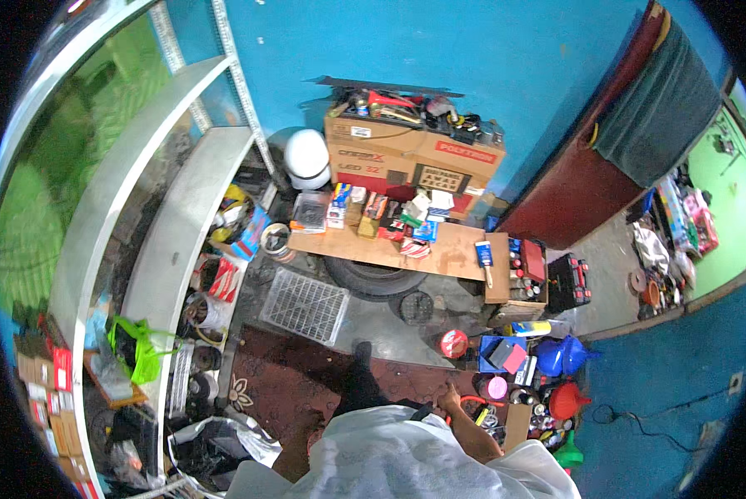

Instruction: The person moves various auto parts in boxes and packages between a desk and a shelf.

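Note:
My right hand (449, 398) hangs low at the right of my body, above the dark red floor covering and just left of an orange-red hose (472, 399). Its fingers are small in view, and nothing can be made out in them. In shadow at the left of my pale shirt (398, 455) is my left hand (311, 424); its fingers blur into the dark floor. Near the right hand stand a pink-lidded container (496, 387), a red-lidded tub (454, 343) and a blue tray (486, 363) with dark and red pieces in it.
Grey metal shelves (179, 181) line the left. Ahead, a board (447, 249) bearing small boxes and a paintbrush (484, 256) lies above a tyre (373, 280). A plastic crate (304, 305) is on the floor. Blue (560, 355), red (567, 400) and green (569, 452) funnels crowd the right.

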Motion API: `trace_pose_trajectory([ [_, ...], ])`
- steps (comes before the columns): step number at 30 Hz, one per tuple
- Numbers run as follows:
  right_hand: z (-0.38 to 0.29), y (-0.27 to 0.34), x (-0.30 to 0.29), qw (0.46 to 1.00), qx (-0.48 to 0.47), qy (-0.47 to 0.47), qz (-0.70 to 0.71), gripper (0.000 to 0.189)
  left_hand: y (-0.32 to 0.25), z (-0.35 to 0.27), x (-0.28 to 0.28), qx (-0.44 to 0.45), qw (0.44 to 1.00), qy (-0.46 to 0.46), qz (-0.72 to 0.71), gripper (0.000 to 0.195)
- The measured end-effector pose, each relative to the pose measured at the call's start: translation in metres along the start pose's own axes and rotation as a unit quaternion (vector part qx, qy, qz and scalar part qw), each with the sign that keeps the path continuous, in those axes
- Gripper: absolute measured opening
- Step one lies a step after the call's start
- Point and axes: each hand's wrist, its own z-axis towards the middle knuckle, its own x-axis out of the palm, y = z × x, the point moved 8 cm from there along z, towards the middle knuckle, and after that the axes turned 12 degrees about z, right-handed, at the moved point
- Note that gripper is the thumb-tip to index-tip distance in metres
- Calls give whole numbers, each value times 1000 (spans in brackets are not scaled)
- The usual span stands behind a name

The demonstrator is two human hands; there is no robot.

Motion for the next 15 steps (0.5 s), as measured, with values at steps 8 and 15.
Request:
trace_pose_trajectory([
  [8,46,53,-38,997,38,63,13,62,-57,85,7,7,1000,-4,14,34],
  [15,141,240,-22,984,-172,-5,46,53,-202,147,8,176,964,-107,166,32],
])
